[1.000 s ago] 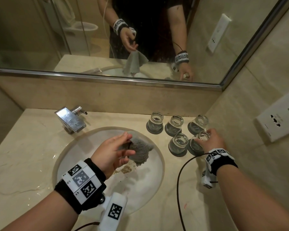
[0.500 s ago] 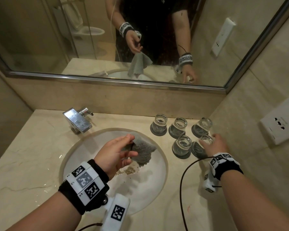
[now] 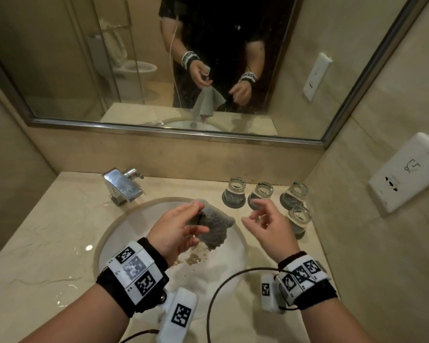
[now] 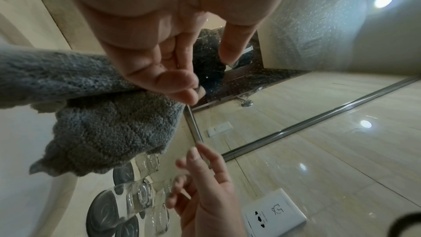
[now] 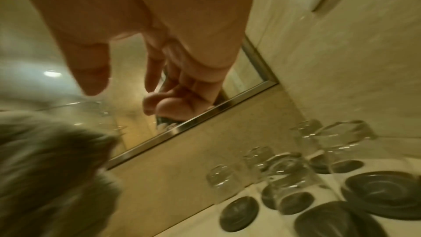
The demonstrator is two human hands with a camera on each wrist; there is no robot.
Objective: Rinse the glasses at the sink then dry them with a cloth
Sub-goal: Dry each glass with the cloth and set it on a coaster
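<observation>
Over the white sink basin my left hand pinches a crumpled grey cloth between thumb and fingers; the left wrist view shows the cloth hanging from those fingers. My right hand hovers just right of the cloth, fingers loosely curled and holding nothing, as the right wrist view confirms. Several clear glasses stand upside down on dark coasters right of the basin, among them a back-row glass and a near glass. The right hand partly hides that group.
A chrome faucet stands at the basin's back left. Brown crumbs lie in the bowl. The mirror runs along the back wall. A white wall socket sits on the right wall close to the glasses. A black cable loops over the counter.
My right hand has let go of the near glass on the right and moved left and up toward the cloth. The left hand still holds the cloth over the basin.
</observation>
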